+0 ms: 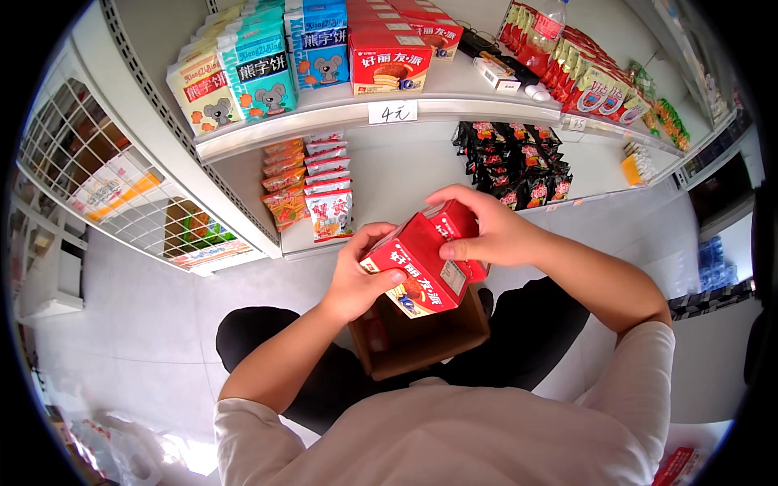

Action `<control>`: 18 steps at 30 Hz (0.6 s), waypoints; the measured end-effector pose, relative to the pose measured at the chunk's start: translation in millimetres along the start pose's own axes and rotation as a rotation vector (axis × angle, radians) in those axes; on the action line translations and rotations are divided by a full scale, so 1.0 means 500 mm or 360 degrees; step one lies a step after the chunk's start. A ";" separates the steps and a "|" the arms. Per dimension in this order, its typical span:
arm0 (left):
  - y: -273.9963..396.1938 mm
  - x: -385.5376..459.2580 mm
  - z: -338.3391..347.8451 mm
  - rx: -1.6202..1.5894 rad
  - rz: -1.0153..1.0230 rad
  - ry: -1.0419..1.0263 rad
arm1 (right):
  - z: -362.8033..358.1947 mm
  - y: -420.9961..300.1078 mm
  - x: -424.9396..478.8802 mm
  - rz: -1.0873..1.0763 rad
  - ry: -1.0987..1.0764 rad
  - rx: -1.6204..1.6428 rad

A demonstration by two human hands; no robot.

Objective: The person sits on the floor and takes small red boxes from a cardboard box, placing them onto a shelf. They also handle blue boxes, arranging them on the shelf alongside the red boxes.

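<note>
Two red snack cartons are held above an open cardboard box (419, 346) that stands on the floor between the knees. My left hand (368, 273) grips the nearer red carton (425, 273) by its left side, thumb on the printed front. With fingers curled over its top and thumb against its side, my right hand (486, 231) holds the farther red carton (456, 219), which is partly hidden behind the nearer one. Similar red cartons (389, 61) stand in rows on the upper shelf, beside blue biscuit bags (319, 48). Inside the cardboard box a reddish item is partly visible.
The upper shelf edge (340, 116) runs above both hands. On the lower shelf are bagged snacks (328, 212) and black packets (516, 164). A drink bottle (541, 36), small white box (495, 74) and red packets stand at upper right. A white wire rack (109, 176) is at left.
</note>
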State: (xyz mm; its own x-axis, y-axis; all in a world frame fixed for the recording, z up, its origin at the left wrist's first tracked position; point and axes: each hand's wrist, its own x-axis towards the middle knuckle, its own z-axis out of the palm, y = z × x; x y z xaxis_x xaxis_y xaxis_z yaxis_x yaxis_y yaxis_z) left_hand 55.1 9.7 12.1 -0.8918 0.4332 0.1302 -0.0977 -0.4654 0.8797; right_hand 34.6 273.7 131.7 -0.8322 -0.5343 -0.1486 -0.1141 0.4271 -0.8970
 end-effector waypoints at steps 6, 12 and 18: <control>0.003 -0.001 -0.009 -0.0051 0.0064 -0.0028 | -0.124 -0.107 0.041 -0.0008 0.0437 -0.0205; 0.006 -0.001 -0.009 0.0052 0.0067 -0.0109 | -0.322 -0.198 0.115 -0.0596 0.0995 -0.1193; 0.007 -0.002 -0.016 0.0073 0.0007 -0.0116 | -0.393 -0.166 0.228 -0.0450 0.0764 -0.1423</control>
State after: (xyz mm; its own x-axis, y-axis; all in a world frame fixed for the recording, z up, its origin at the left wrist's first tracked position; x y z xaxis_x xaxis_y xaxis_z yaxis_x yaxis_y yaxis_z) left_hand 52.2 1.4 11.6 -0.8576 0.4869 0.1658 -0.0719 -0.4326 0.8987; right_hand -157.4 320.7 271.0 -0.8181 -0.4370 0.3737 -0.5336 0.8192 -0.2103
